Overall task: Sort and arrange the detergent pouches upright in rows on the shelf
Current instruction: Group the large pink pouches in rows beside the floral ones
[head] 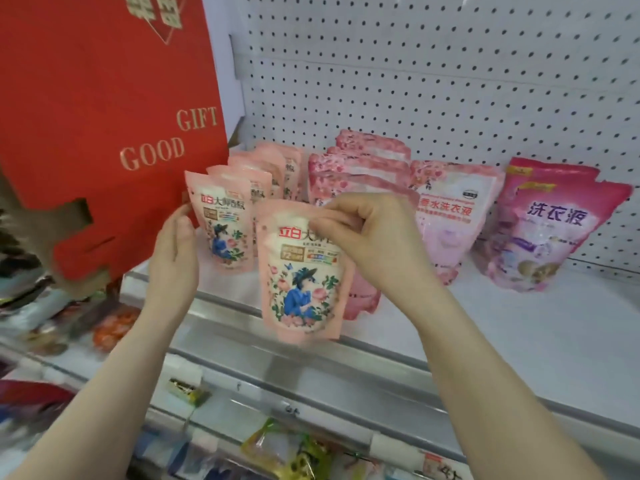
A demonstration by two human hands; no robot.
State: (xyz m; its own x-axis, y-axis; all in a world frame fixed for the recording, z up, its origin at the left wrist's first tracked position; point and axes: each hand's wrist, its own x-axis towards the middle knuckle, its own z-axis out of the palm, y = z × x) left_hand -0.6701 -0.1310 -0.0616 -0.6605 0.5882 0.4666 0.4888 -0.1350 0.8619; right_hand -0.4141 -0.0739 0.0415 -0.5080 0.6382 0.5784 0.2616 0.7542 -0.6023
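My right hand (372, 233) pinches the top edge of a peach-pink pouch (301, 289) printed with a blue-dressed figure, holding it upright just over the front lip of the white shelf (519, 327). My left hand (175, 247) lies with straight fingers against the left side of the front pouch (225, 226) in a standing row of the same peach pouches (273, 168). To the right stands a row of rose-patterned pink pouches (367, 164), then a larger pink pouch (450, 216). Two magenta pouches (547, 226) lean at the far right.
A big red gift box (104, 126) marked GOOD GIFT overhangs the shelf's left end, close to my left hand. A white pegboard (433, 71) backs the shelf. A clear rail (311, 355) runs along the front edge. Lower shelves hold packaged goods (287, 452).
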